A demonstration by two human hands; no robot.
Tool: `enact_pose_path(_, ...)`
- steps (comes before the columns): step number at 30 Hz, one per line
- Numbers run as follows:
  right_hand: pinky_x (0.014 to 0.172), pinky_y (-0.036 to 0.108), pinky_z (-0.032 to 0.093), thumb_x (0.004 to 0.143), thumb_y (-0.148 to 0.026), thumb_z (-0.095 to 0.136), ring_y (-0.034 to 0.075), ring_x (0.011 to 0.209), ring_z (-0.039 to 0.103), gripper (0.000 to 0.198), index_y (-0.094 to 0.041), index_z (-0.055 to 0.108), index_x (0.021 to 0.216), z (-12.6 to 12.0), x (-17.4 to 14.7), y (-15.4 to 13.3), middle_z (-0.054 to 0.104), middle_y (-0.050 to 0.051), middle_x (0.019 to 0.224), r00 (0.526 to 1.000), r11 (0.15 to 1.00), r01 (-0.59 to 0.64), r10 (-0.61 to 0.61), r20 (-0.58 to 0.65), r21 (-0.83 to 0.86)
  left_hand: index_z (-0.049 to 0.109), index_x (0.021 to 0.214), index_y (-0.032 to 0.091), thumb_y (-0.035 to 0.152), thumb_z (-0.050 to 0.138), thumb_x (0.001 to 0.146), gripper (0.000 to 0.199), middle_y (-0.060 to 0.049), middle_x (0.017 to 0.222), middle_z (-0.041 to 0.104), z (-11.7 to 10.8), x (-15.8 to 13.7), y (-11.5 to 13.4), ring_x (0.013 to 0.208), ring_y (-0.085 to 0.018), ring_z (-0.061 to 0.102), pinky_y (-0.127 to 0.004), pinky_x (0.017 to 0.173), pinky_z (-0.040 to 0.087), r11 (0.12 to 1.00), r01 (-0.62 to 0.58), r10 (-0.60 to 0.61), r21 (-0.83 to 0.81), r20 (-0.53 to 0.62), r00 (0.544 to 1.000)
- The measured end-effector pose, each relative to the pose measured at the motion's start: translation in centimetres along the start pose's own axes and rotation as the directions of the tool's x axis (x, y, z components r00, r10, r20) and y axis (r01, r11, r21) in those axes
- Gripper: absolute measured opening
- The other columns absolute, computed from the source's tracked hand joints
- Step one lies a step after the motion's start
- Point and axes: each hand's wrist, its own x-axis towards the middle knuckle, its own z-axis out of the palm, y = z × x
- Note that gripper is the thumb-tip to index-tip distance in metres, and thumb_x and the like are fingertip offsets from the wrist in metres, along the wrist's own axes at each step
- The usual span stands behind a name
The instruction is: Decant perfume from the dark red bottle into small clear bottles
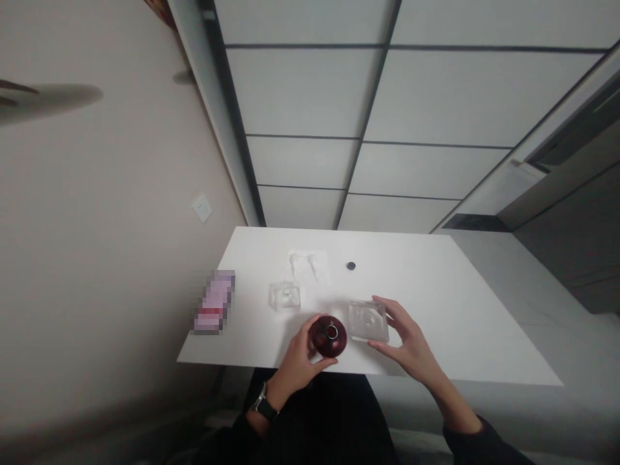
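Note:
My left hand (300, 361) is wrapped round a dark red round bottle (322, 339) with a small open neck facing up, near the table's front edge. Just to its right, my right hand (409, 342) grips a clear square container (359, 321), thumb on the near side and fingers on the far side. The bottle and the container are close together but apart. Whether the container is glass or plastic, I cannot tell. A second clear square container (278, 298) stands on the table beyond my left hand.
Two clear dropper-like pieces, one of them a slim piece (312, 263), lie on a thin white sheet (323, 274) farther back. A small dark disc (351, 265) lies right of it. A blurred pink package (216, 302) is at the left edge of the white table (436, 284).

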Motion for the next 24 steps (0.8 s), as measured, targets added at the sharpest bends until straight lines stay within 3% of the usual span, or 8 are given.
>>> enact_pose_path(6, 0.105, 0.052, 0.062, 0.084, -0.051, 0.086, 0.033, 0.125, 0.069, 0.071, -0.032, 0.056, 0.145, -2.0, -0.7, -2.4, 0.066, 0.013, 0.14, 0.998, 0.993, 0.037, -0.043, -0.05, -0.108, 0.052, 0.147, 0.022, 0.032, 0.094, 0.075, 0.084, -0.016, 0.149, 0.063, 0.7, 0.9, 0.6, 0.139, -0.038, 0.06, -0.058, 0.121, 0.045, 0.999, 0.034, -0.033, -0.017, 0.043, 0.999)
enact_pose_path(13, 0.107, 0.052, 0.061, 0.085, -0.047, 0.086, 0.033, 0.129, 0.069, 0.066, -0.03, 0.058, 0.142, -2.1, -0.1, -3.8, 0.068, 0.014, 0.139, 0.998, 0.991, 0.067, -0.068, -0.004, -0.117, 0.043, 0.156, 0.02, 0.038, 0.09, 0.08, 0.091, -0.021, 0.159, 0.053, 0.3, 0.8, -0.3, 0.149, -0.041, 0.05, -0.061, 0.127, 0.036, 1.0, 0.021, -0.022, 0.012, 0.099, 0.995)
enact_pose_path(24, 0.108, 0.05, 0.06, 0.089, -0.042, 0.085, 0.031, 0.13, 0.069, 0.063, -0.03, 0.055, 0.143, -2.1, 0.6, -4.9, 0.068, 0.013, 0.139, 0.994, 0.987, 0.113, -0.111, 0.019, -0.113, 0.042, 0.156, 0.021, 0.046, 0.089, 0.082, 0.091, -0.018, 0.157, 0.054, 0.1, 1.0, -0.3, 0.147, -0.039, 0.051, -0.059, 0.127, 0.036, 1.0, 0.001, -0.003, 0.008, 0.148, 0.989)
